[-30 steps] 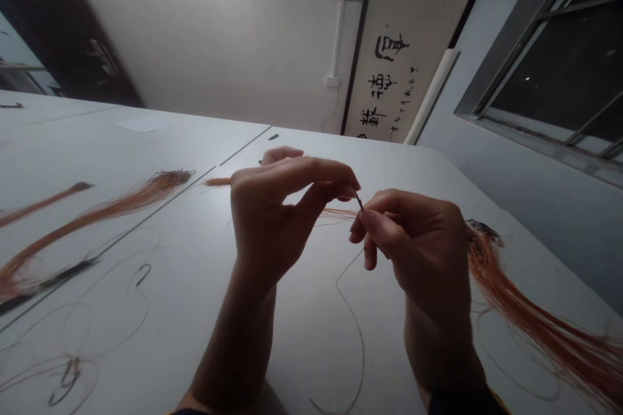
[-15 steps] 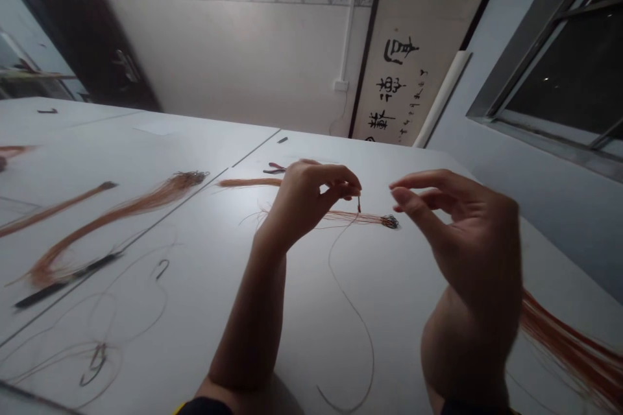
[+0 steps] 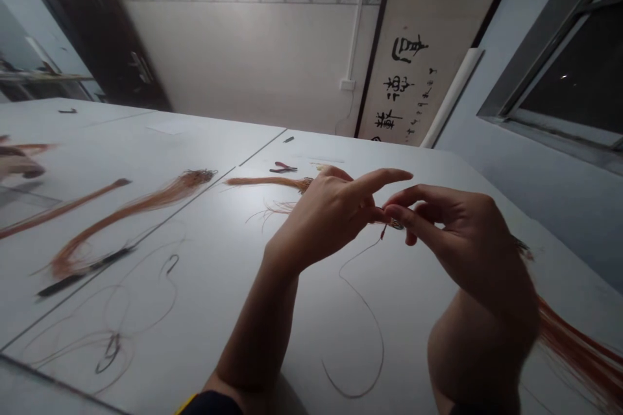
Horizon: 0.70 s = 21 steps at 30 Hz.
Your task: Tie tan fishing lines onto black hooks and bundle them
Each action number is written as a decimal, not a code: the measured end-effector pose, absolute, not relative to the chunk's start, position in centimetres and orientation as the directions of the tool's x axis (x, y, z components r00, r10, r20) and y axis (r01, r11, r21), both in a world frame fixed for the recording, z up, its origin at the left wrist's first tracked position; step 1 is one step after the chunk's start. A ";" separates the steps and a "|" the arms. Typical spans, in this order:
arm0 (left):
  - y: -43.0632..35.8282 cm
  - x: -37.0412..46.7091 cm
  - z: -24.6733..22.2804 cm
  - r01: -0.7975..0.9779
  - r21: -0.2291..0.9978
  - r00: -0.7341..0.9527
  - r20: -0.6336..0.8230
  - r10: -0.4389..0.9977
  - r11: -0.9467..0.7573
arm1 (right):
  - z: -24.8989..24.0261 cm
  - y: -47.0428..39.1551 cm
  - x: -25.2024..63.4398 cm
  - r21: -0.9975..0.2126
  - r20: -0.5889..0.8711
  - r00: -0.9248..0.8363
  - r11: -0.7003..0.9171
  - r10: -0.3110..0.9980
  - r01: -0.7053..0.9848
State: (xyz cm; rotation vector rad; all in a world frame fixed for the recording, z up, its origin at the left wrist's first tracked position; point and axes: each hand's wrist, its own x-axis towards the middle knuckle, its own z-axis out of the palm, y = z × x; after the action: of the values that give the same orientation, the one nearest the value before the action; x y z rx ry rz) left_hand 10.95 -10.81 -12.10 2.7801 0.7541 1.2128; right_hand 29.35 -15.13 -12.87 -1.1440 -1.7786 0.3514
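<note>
Right grip (image 3: 388, 207) is pinching shut on a tiny piece (image 3: 383, 232); left grip (image 3: 382, 213) is touching right fingertips, its closing unclear; thread (image 3: 383, 340) is hanging below.

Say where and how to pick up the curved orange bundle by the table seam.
I'd come from above and close the grip across the curved bundle's narrow middle: strands gather there. They spread toward the dark tangled end and fray at the other.
</note>
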 end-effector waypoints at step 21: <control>-11.6 11.4 -12.2 0.453 0.189 0.635 0.618 0.464 -0.871 | -12.5 -15.3 30.5 -0.586 0.497 -0.274 0.552 0.823 0.594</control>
State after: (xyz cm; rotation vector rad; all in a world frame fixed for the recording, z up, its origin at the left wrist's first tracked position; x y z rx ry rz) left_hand 11.40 -11.61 -12.25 2.8262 0.7925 1.0748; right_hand 30.53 -15.30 -12.53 -1.1417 -1.9870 0.3632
